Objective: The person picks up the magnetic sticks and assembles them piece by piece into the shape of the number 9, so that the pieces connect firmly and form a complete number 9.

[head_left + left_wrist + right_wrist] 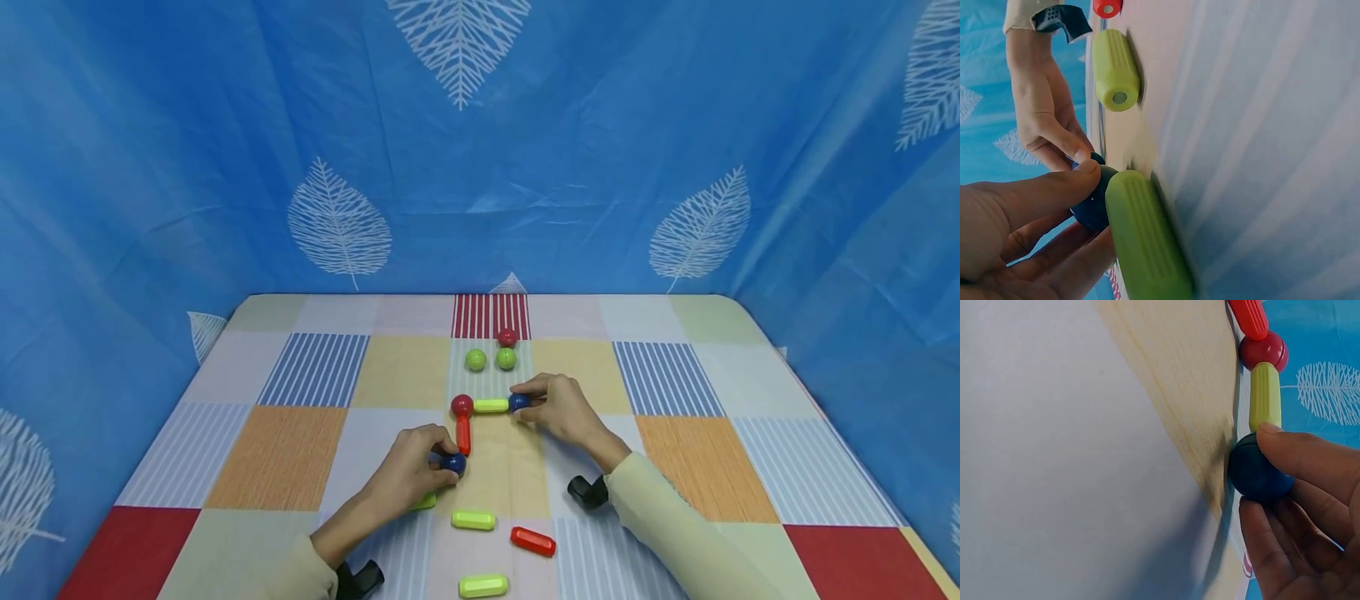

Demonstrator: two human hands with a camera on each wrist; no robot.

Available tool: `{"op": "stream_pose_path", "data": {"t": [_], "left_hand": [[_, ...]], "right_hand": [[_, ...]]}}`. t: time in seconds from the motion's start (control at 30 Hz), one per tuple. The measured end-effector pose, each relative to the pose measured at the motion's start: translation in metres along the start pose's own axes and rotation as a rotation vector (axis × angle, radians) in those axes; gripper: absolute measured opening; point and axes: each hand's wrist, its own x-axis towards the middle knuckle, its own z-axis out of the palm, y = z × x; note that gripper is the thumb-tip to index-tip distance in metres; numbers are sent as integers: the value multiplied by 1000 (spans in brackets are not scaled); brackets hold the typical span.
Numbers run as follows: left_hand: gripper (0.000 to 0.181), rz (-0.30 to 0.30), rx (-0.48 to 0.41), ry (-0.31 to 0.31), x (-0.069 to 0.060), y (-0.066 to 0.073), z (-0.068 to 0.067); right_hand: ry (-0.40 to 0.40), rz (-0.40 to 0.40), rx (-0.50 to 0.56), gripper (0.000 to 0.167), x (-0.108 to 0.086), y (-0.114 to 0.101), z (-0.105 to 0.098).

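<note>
My left hand (408, 468) pinches a dark blue ball (453, 463) beside the lower end of a red rod (463, 435); whether they touch I cannot tell. That rod's upper end meets a red ball (462, 406), from which a yellow-green rod (491, 406) runs right to a second blue ball (518, 402). My right hand (564, 409) grips this second ball with thumb and fingers, as the right wrist view also shows at the blue ball (1259, 469). Close by my left hand in the left wrist view lies a green rod (1147, 240), partly hidden by that hand in the head view.
Two green balls (476, 360) and a red ball (507, 337) sit behind the joined pieces. Nearer the front lie two yellow-green rods, one at the front (483, 586), and a loose red rod (533, 542). A blue curtain (480, 208) hangs behind the patchwork cloth.
</note>
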Motion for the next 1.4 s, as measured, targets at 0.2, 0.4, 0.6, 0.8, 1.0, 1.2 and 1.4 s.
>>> {"op": "stream_pose_path", "data": {"t": [0.2,0.4,0.6,0.8,1.0,1.2,1.4], "left_hand": [[22,-4,3,-3,0,-1,0],[22,1,16,5,0,-1,1],[24,14,30,19,-1,1,2],[24,11,47,22,-2,1,1],[24,9,40,26,-2,0,-1],[23,13,31,20,-2,0,-2],[23,21,10,12,-2,-1,0]], "right_hand": [[-1,1,1,35,1,0,1],[-30,-20,-22,35,3,-1,0],[-64,-30,-62,34,4,-3,-2],[-117,-48,-71,40,3,-8,-10],[-87,-118,-95,37,8,-23,-18],[-121,-196,-103,31,21,-45,-4],[-234,-222,-112,30,28,-57,19]]}}
